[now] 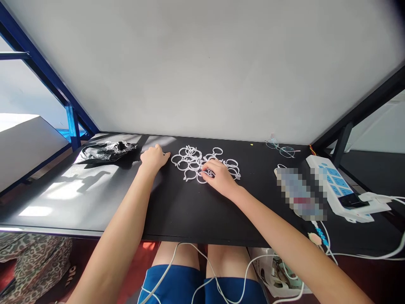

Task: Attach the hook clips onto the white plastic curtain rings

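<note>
Loose white curtain rings (190,158), each with a small eyelet, lie overlapping in a flat pile on the black tabletop (190,211). My right hand (219,177) is over the near right side of the pile, its thumb and forefinger curled in around a white ring. To the left of the pile, my left hand (153,157) rests low at the table with fingers bent and thumb pointing right. A small light bit shows beside that thumb, but what the fingers hold is hidden.
A black plastic bag (106,152) lies at the left. Glasses (281,148) sit at the back right, near a phone (299,192) and a white power strip (335,181). White cables (363,255) run along the right and over my lap. A pale wall (205,67) rises behind.
</note>
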The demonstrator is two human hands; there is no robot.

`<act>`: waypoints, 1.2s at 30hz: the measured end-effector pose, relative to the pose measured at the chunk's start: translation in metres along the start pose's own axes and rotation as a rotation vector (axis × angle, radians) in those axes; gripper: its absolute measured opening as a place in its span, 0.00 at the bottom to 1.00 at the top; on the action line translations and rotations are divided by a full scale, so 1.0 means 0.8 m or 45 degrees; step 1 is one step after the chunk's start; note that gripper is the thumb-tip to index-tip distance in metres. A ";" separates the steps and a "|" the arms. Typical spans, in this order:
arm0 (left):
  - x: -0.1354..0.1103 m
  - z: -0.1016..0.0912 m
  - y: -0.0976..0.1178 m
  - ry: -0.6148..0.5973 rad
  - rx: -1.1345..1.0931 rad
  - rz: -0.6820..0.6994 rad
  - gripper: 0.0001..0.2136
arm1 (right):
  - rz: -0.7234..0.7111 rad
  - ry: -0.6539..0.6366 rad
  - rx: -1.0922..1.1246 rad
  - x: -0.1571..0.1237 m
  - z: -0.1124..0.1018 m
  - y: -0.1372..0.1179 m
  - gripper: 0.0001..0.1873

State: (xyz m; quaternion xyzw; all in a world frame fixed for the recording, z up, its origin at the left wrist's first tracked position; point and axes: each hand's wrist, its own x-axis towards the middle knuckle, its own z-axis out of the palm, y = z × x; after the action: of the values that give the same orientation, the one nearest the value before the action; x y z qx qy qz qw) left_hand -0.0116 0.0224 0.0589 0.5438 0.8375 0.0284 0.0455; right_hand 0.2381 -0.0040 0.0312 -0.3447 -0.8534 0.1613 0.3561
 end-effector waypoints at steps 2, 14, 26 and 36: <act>0.000 0.000 -0.001 0.009 0.000 0.002 0.23 | 0.002 -0.002 -0.004 0.000 0.000 0.000 0.05; -0.030 0.005 0.044 0.255 -0.182 0.536 0.14 | -0.009 0.027 -0.015 0.002 0.003 0.008 0.09; -0.035 0.015 0.049 0.129 -0.239 0.707 0.13 | 0.030 0.061 -0.028 0.003 0.002 0.013 0.10; -0.039 0.014 0.051 0.143 -0.287 0.849 0.11 | 0.059 0.081 -0.013 0.004 -0.001 0.015 0.12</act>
State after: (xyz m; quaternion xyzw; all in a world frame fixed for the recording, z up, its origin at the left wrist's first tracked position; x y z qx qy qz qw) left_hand 0.0394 0.0108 0.0532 0.7764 0.6067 0.1638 0.0473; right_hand 0.2430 0.0071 0.0274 -0.3713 -0.8343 0.1540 0.3774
